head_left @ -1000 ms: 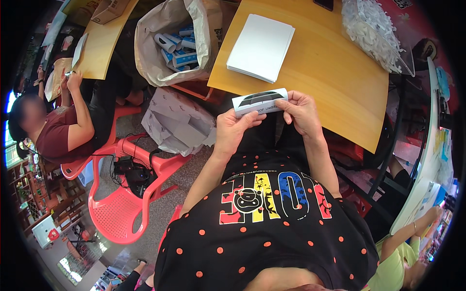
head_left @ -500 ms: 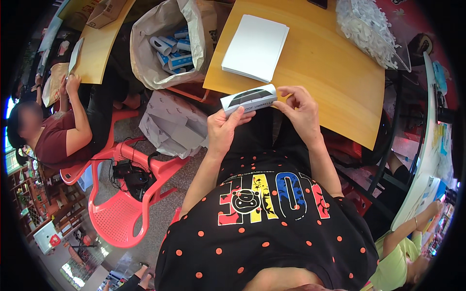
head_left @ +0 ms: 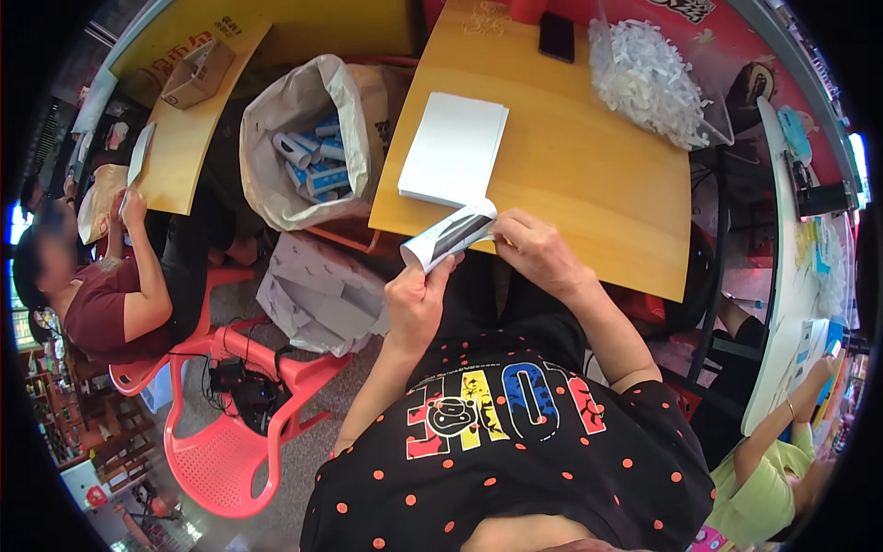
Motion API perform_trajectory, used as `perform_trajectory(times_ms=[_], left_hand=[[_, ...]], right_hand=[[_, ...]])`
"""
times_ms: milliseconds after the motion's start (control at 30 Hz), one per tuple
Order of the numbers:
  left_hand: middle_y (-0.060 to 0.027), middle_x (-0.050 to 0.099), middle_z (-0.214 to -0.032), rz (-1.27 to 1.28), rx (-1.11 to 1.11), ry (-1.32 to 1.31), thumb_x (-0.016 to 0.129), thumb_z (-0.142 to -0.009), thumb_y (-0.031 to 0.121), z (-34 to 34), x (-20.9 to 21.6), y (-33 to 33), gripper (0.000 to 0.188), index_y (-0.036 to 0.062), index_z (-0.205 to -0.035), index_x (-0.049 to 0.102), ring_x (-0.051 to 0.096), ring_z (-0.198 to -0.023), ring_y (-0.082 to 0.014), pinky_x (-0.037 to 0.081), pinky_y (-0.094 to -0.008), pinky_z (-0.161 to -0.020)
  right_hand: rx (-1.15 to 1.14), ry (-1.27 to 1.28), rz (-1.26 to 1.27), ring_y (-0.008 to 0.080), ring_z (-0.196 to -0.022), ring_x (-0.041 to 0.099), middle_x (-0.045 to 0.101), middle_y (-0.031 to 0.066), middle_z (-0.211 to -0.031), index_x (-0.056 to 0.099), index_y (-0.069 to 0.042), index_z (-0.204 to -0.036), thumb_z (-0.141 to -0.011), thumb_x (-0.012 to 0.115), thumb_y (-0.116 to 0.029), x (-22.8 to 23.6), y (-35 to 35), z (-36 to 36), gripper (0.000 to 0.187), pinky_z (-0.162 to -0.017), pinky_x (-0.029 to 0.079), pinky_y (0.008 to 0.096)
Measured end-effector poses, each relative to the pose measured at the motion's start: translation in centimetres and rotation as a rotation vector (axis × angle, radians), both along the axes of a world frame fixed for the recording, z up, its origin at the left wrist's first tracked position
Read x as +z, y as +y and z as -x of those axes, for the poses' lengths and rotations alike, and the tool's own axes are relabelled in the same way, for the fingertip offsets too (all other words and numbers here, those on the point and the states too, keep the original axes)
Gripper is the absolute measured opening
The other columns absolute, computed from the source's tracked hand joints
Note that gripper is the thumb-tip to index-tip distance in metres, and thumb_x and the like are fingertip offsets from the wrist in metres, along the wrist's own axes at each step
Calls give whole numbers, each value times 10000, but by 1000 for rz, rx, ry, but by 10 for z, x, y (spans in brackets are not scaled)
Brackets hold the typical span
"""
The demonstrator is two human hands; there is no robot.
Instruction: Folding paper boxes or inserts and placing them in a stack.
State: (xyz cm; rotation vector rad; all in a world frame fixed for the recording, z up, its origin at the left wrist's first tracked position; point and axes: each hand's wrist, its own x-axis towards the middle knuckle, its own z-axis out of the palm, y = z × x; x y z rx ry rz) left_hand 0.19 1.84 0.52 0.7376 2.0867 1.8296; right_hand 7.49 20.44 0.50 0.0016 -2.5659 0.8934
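- The rolled sheet (head_left: pixel 449 241), white with a dark picture on its outside, is held slantwise just on the near side of the stack of white sheets (head_left: pixel 451 147); its upper end overlaps the stack's near edge in view (whether the two touch, I cannot tell).
- The left hand (head_left: pixel 416 299), on the near side of the stack and a little left of it, grasps the roll's lower end with the thumb laid along it.
- The right hand (head_left: pixel 535 248), on the near side of the stack and to its right, has its fingers bent together at the roll's other end; I cannot tell whether they pinch its edge or only touch it.
- Under the stack is a yellow-brown wooden counter (head_left: pixel 589 193).
- Beyond the stack lie pale rubber bands (head_left: pixel 487 17); beyond it and to the right, a dark phone (head_left: pixel 557 37).
- Farther right of the stack, white strips (head_left: pixel 644 78) are heaped in clear plastic.
- Left of the stack, an open pale sack (head_left: pixel 262 179) holds blue-and-white rolled tubes (head_left: pixel 313 166); nearer on that side is a crumpled whitish bag (head_left: pixel 317 299).
- Well left of the stack are a red plastic chair (head_left: pixel 212 465) with black cables (head_left: pixel 253 396) on it, and a seated person in maroon (head_left: pixel 124 317).
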Motion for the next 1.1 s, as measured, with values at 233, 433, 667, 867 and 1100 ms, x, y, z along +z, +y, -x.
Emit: perform_trajectory(times_ms=[233, 433, 667, 867, 1100], left_hand=[[-148, 694, -864, -26, 61, 148, 589, -890, 38, 0, 5, 11, 171, -44, -1032, 635, 690, -786, -197, 534, -289, -676], [-147, 691, -861, -2, 61, 181, 592, -890, 45, 0, 2, 10, 164, -40, -1024, 637, 689, -768, -199, 528, -289, -657], [-125, 702, -880, 69, 41, 267, 579, -890, 15, 2, -1, 7, 191, -66, -1058, 623, 683, -799, -162, 544, -272, -710], [-131, 704, -889, 122, 54, 385, 594, -878, 13, 6, -7, 1, 182, -53, -1042, 636, 690, -815, -180, 539, -275, -703], [-142, 692, -867, 135, -3, 584, 643, -845, 31, 16, -1, -7, 144, -19, -978, 662, 686, -769, -262, 522, -304, -645]], right_hand=[[-19, 33, -1, 290, -738, 599, 572, 111, -824, 548, -27, -820, -731, 643, 34, 9, 3, 8, 144, -642, 494, 356], [-27, 70, -4, 290, -744, 599, 576, 112, -838, 557, -25, -829, -727, 645, 38, 7, 1, 10, 149, -648, 497, 352], [-29, 72, 20, 290, -738, 598, 584, 114, -846, 552, -17, -795, -717, 652, 37, 0, 2, 12, 138, -640, 493, 351], [-64, -55, 184, 184, -678, 582, 577, 58, -761, 565, -13, -796, -746, 678, 3, -2, 5, 11, 124, -602, 463, 280], [-99, -377, 674, 59, -723, 552, 639, 8, -787, 664, 26, -914, -861, 650, -137, 15, 30, 11, 172, -659, 454, 217]])
